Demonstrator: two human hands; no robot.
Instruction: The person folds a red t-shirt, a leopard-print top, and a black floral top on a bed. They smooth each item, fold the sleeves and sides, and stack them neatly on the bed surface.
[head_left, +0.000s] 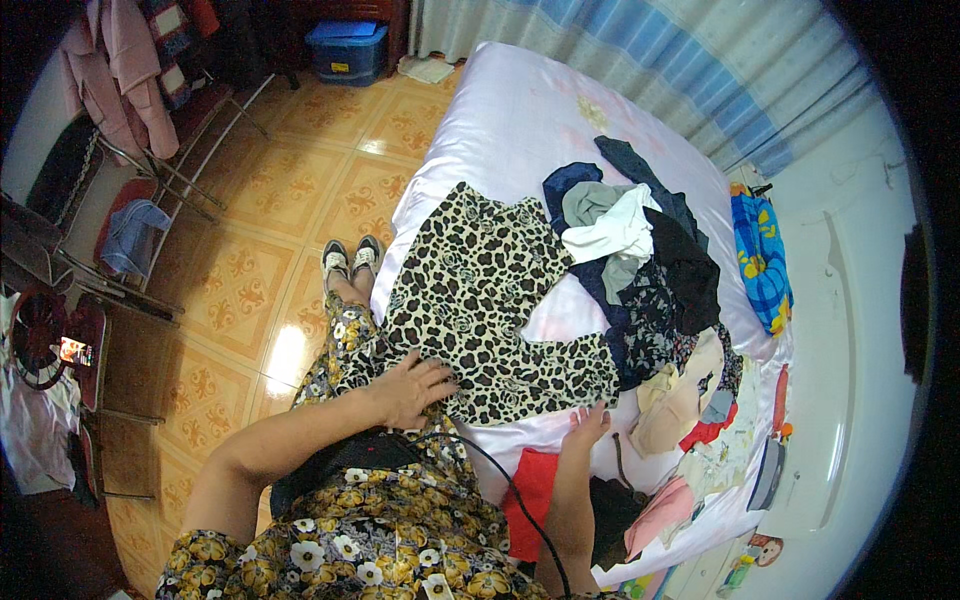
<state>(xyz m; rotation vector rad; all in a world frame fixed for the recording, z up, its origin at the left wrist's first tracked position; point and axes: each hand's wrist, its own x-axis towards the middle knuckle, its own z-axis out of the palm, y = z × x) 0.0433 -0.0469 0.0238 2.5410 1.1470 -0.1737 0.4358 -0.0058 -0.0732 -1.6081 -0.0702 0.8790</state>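
A leopard-print garment in cream, black and brown lies spread over the near side of the bed, its end hanging over the edge by my lap. My left hand rests palm down on its lower left part, fingers apart. At the hem of the garment's lower right extension is my right hand, turned partly palm up with bent fingers. Its fingertips meet or nearly meet the cloth, and whether they pinch it is unclear. Right of the garment sits a heap of clothes, with a white piece on top.
Beside my right forearm lie red cloth, black cloth and pink cloth. Beige clothing is farther right. A black cord crosses my lap. Chairs with clothes, including a blue cloth, stand left across the tiled floor.
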